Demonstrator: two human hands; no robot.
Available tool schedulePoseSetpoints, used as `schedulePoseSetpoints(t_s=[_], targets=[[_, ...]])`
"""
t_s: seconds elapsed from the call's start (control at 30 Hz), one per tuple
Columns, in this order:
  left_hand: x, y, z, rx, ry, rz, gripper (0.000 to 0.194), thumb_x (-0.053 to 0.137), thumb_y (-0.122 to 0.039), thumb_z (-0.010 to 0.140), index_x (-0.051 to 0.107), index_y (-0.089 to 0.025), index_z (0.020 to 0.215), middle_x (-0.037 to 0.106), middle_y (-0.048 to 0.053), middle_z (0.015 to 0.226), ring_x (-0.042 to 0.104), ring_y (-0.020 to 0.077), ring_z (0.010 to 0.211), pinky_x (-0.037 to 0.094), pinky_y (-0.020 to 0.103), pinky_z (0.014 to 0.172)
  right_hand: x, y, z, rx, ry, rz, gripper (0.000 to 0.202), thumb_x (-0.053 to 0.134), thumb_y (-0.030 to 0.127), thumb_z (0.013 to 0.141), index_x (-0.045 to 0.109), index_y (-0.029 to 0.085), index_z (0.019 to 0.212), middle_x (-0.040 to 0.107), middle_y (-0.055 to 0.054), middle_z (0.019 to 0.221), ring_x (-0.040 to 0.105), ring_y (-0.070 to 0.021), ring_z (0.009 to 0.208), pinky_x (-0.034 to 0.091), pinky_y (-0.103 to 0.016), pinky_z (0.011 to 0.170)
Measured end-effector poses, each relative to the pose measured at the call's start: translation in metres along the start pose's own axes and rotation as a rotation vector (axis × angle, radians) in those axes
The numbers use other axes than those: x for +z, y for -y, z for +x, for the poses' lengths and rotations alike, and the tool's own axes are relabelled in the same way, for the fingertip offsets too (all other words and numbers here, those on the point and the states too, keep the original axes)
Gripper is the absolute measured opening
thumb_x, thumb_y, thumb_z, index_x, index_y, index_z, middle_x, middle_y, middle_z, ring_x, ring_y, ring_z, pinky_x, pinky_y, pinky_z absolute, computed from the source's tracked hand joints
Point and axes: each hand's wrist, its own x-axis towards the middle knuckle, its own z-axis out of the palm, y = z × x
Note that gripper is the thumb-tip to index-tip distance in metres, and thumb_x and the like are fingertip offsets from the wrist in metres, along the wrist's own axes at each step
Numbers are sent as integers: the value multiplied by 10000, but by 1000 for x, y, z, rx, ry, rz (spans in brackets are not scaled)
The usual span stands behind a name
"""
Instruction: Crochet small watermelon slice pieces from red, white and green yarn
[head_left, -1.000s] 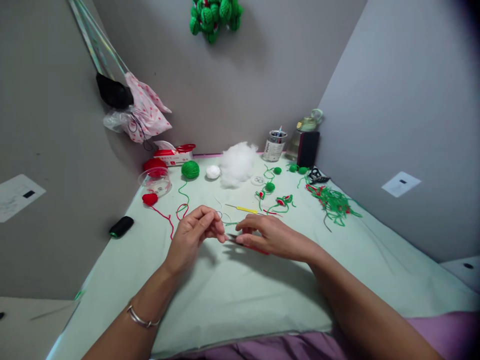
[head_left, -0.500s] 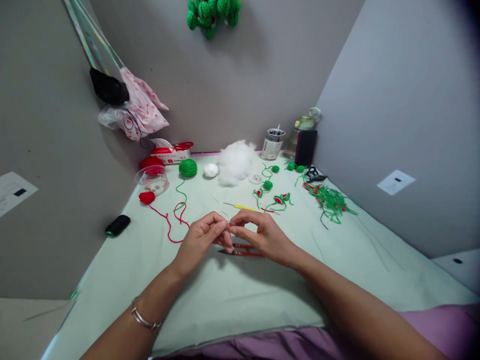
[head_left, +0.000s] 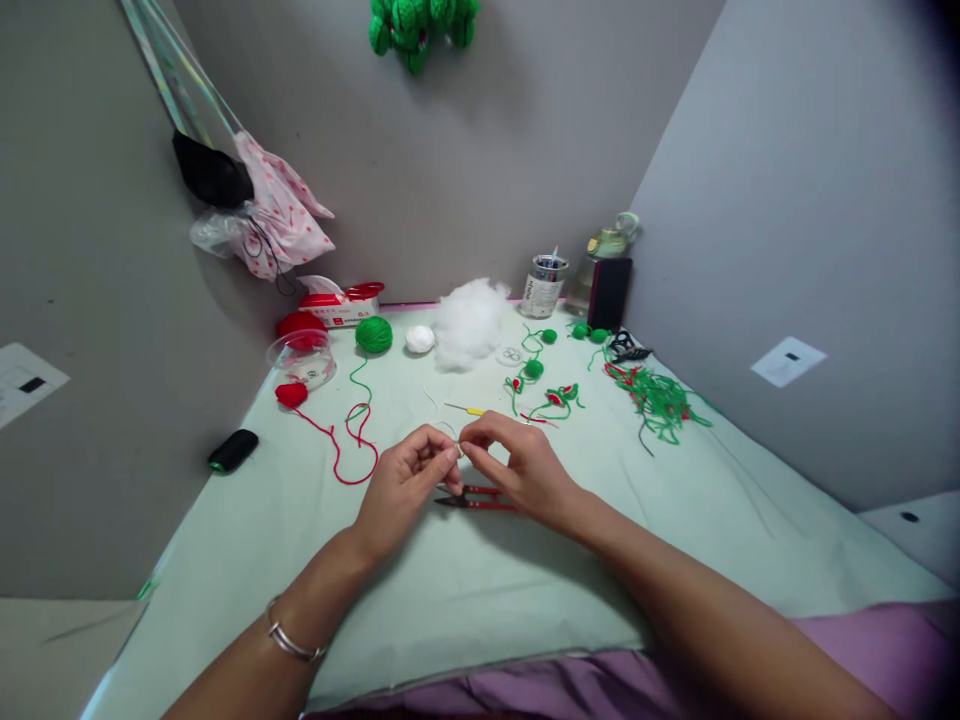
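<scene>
Both my hands meet above the middle of the table, fingertips almost touching. My left hand (head_left: 409, 478) is closed in a pinch, thumb against forefinger, at a thin white yarn (head_left: 445, 425) that loops up behind the fingertips. Thumb and forefinger of my right hand (head_left: 517, 462) pinch at the same yarn from the other side. Any small piece between the fingertips is too tiny to make out. Beneath the hands lie red-handled thread snips (head_left: 480, 498), partly covered by my right hand. Just beyond is a crochet hook with a yellow handle (head_left: 474, 411), its rear part hidden.
White stuffing (head_left: 471, 325), a white yarn ball (head_left: 420, 340) and a green yarn ball (head_left: 373, 335) sit at the back. Left are a red crocheted piece (head_left: 291, 395) and black roll (head_left: 233, 452). Right are small green pieces (head_left: 559, 398) and a yarn scrap heap (head_left: 664, 405).
My right fingertips have shifted slightly up and apart from the left ones, and my left fingers have curled in a little. The whole view has moved slightly.
</scene>
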Motion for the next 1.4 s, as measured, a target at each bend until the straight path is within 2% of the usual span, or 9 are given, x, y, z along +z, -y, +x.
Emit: schedulePoseSetpoints(t_s=[0.2, 0.4, 0.53, 0.73, 0.87, 1.03, 1.13, 1.27, 1.4], targets=[[1, 0, 0, -7, 23, 53, 225, 651, -377, 961, 611, -196, 833, 656, -21, 695, 645, 150, 645, 538, 297, 699, 2, -5, 0, -192, 14, -393, 303, 465, 248, 1019, 700, 191, 837, 693, -80, 795, 568, -188, 741, 386, -326, 738], [1, 4, 1, 4, 10, 97, 222, 673, -393, 937, 629, -203, 831, 623, -26, 698, 607, 152, 660, 519, 281, 685, 3, 2, 0, 59, 47, -42, 197, 551, 205, 900, 640, 198, 724, 619, -26, 726, 518, -165, 704, 352, -304, 696], [0, 4, 3, -12, -13, 78, 242, 687, -416, 918, 630, -201, 825, 633, -23, 697, 626, 158, 653, 536, 289, 685, 3, 3, 1, 170, 72, 97, 186, 529, 223, 927, 629, 190, 773, 647, -10, 740, 560, -145, 687, 394, -261, 649], [-2, 2, 7, -46, -29, 7, 267, 689, -423, 922, 619, -191, 809, 636, -29, 690, 654, 143, 606, 546, 290, 689, -8, 3, 7, 231, 85, 245, 310, 472, 346, 1012, 622, 187, 792, 604, 9, 702, 563, -134, 675, 448, -252, 672], [-2, 3, 6, -61, -31, -30, 274, 721, -423, 903, 632, -185, 800, 646, -24, 675, 652, 144, 594, 546, 289, 677, -9, 3, 8, 210, 128, 256, 270, 557, 377, 986, 666, 184, 830, 664, -8, 764, 597, -139, 705, 474, -252, 687], [-7, 3, 10, -46, -128, -104, 263, 760, -409, 865, 650, -180, 799, 630, -36, 662, 627, 130, 586, 572, 293, 710, -13, -24, 14, 254, 43, 40, 270, 512, 355, 1010, 679, 183, 886, 683, -20, 735, 619, -159, 677, 484, -261, 658], [-14, 0, 14, -23, -242, -175, 256, 760, -412, 851, 648, -184, 818, 609, -48, 684, 609, 112, 601, 570, 261, 692, -17, -44, 17, 287, -39, -179, 214, 502, 244, 1002, 709, 190, 995, 734, -67, 916, 653, -194, 814, 470, -298, 753], [-22, -2, 17, -8, -329, -266, 262, 797, -393, 806, 655, -174, 832, 604, -46, 705, 578, 95, 609, 560, 229, 667, -12, -52, 22, 278, 11, -438, 218, 531, 152, 976, 731, 176, 1061, 726, -144, 1133, 644, -269, 1050, 461, -374, 904], [-27, -2, 18, -6, -350, -333, 275, 831, -375, 771, 673, -158, 833, 612, -39, 704, 570, 90, 610, 562, 221, 664, 3, -51, 30, 267, 100, -593, 150, 588, 140, 971, 732, 134, 1012, 721, -161, 1107, 634, -290, 1144, 480, -433, 1007]])
